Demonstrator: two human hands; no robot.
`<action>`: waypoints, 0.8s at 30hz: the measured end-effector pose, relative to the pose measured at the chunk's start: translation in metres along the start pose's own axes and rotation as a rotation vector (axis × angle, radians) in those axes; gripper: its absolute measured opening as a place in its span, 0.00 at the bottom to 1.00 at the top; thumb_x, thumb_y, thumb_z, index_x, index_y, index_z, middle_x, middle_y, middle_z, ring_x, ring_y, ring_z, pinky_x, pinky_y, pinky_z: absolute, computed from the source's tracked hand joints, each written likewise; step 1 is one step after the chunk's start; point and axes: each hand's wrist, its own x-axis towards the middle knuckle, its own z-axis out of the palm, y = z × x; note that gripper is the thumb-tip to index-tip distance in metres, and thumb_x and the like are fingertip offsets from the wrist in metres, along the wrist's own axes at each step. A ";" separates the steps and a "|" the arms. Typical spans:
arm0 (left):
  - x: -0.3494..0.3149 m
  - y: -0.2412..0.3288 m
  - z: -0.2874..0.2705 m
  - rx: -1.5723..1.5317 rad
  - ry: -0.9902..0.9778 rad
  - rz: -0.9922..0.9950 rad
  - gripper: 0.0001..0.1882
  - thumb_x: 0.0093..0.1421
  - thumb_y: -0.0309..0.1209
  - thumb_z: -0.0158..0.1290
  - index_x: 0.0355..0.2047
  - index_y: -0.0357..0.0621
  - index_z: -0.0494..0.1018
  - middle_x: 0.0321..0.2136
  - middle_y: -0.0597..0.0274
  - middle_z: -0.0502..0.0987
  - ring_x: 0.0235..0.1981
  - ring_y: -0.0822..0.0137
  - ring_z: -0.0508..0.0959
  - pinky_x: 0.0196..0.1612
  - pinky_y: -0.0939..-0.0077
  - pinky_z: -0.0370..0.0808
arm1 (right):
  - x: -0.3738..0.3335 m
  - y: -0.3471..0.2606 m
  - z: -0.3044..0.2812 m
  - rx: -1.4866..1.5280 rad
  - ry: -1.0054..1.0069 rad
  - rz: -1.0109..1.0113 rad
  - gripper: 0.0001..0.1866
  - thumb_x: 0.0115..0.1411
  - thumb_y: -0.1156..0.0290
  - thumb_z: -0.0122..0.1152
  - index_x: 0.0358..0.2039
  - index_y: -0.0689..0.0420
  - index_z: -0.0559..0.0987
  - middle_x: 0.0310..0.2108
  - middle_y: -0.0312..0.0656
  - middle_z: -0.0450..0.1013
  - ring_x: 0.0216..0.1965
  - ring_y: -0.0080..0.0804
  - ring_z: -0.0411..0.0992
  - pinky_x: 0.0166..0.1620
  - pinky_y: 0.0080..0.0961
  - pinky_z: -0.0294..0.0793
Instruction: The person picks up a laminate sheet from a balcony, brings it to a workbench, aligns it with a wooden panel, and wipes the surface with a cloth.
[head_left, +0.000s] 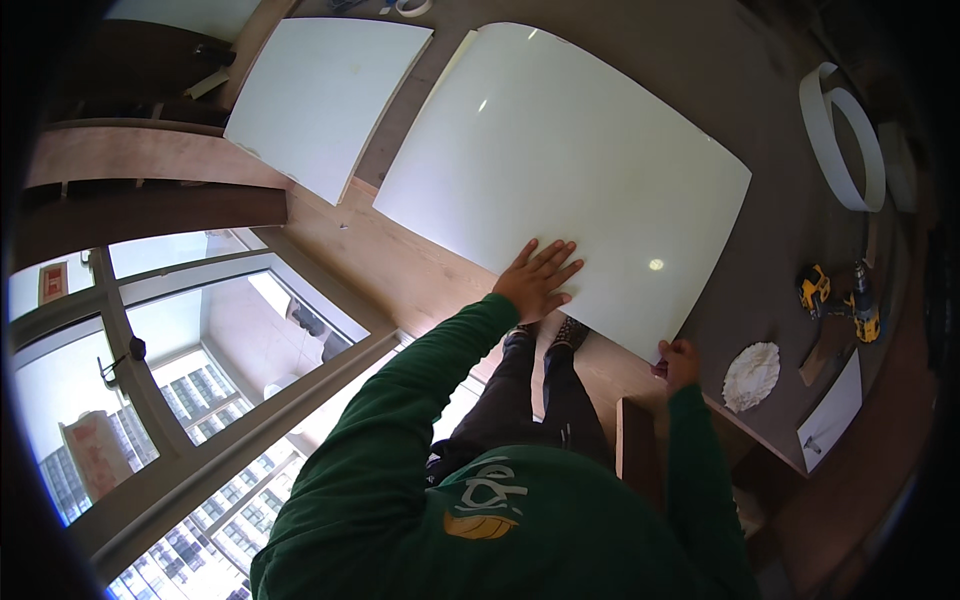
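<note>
White panel (570, 150), left hand (533, 284) spread flat atop; right hand (682, 365), clasping small object (659, 370)

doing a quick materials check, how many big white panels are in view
2: the larger panel lies under the left hand; the smaller panel lies to its left. Others could be hidden beneath.

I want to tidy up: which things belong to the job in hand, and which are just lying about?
In the job:
large white panel, left hand flat on it
small dark item, apparently in the right hand at the panel's corner

Apparently just lying about, untouched:
smaller white panel
coiled white strip
yellow-black drill
second yellow-black power tool
crumpled white heap
</note>
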 end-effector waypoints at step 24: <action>-0.122 -0.247 -0.035 -1.114 1.071 -1.120 0.20 0.66 0.35 0.59 0.53 0.34 0.76 0.42 0.54 0.82 0.41 0.64 0.80 0.46 0.71 0.77 | -0.059 -0.097 0.173 -1.011 0.067 -1.077 0.34 0.62 0.61 0.68 0.65 0.59 0.68 0.66 0.59 0.60 0.66 0.61 0.59 0.66 0.55 0.63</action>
